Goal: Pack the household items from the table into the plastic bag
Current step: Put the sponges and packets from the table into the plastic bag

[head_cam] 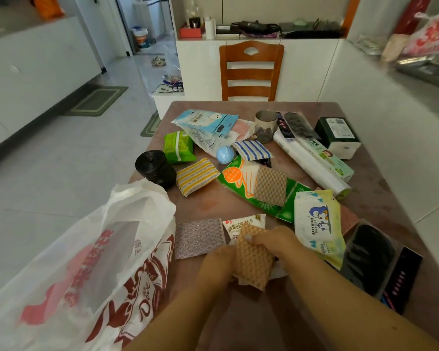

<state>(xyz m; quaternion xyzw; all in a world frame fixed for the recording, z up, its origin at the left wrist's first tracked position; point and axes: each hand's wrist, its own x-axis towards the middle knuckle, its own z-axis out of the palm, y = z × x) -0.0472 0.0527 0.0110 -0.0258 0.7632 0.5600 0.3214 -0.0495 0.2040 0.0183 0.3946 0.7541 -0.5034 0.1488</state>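
Observation:
Both of my hands grip an orange waffle-textured sponge cloth (251,259) near the table's front edge. My left hand (219,262) holds its left side and my right hand (276,243) holds its top right. Under the cloth lies a white salt packet (241,224). The white plastic bag (94,262) with red print sits open at the front left, hanging over the table edge. A purple-grey sponge cloth (199,236) lies between the bag and my hands. A pack of baby wipes (318,224) lies just right of my right hand.
Several items cover the brown table (208,206): a black bin-bag roll (155,168), yellow striped sponge (195,176), green glove pack (249,188), blue ball (224,154), cling-film roll (312,163), metal cup (265,125), green tissue box (337,135). A wooden chair (251,72) stands beyond.

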